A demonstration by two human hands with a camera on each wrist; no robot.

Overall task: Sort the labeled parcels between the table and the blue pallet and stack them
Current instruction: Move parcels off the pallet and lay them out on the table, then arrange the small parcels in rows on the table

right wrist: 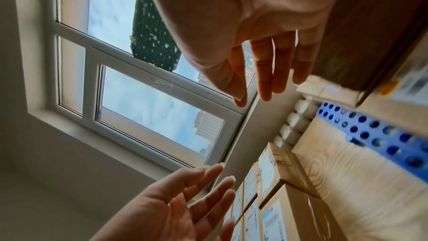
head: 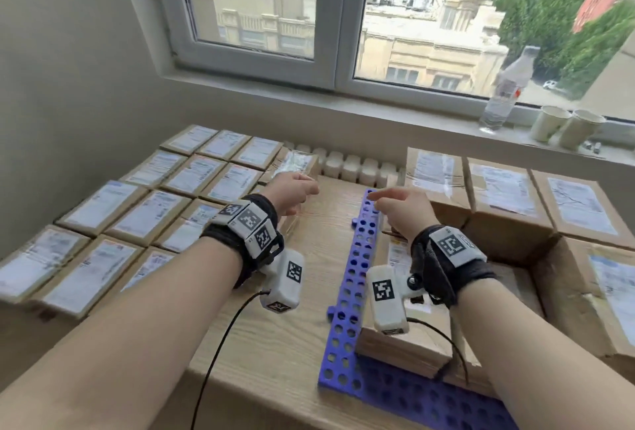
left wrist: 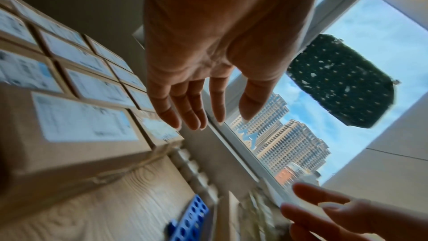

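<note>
Both hands are empty and held above the wooden table (head: 319, 257), palms facing each other with a gap between them. Left hand (head: 292, 190) has fingers straight and relaxed per the left wrist view (left wrist: 192, 83); it hovers next to the inner edge of the small-parcel block, touching nothing as far as the views show. Right hand (head: 402, 209) is likewise loose, fingers extended (right wrist: 261, 58), poised over the far end of the blue pallet (head: 347, 319), gripping nothing. The small labeled parcels (head: 144, 209) sit on the left in a tight grid, labels up, cardboard edges touching; one taped parcel (head: 295, 163) lies at the far right corner of that grid, just beyond the left fingertips. The blue pallet is perforated plastic, lying on the right part of the table with one panel standing up along its left edge. The larger labeled parcels (head: 498, 189) are stacked on the pallet side, a row of three at the back, more nearer the camera, and one lower parcel (head: 402, 343) under the right wrist. A row of white ribbed radiator sections (head: 350, 165) runs behind the table below the sill. On the windowsill: a clear plastic bottle (head: 505, 92) and two paper cups (head: 567, 125). Edges of the head view are motion-blurred; label text is unreadable.
</note>
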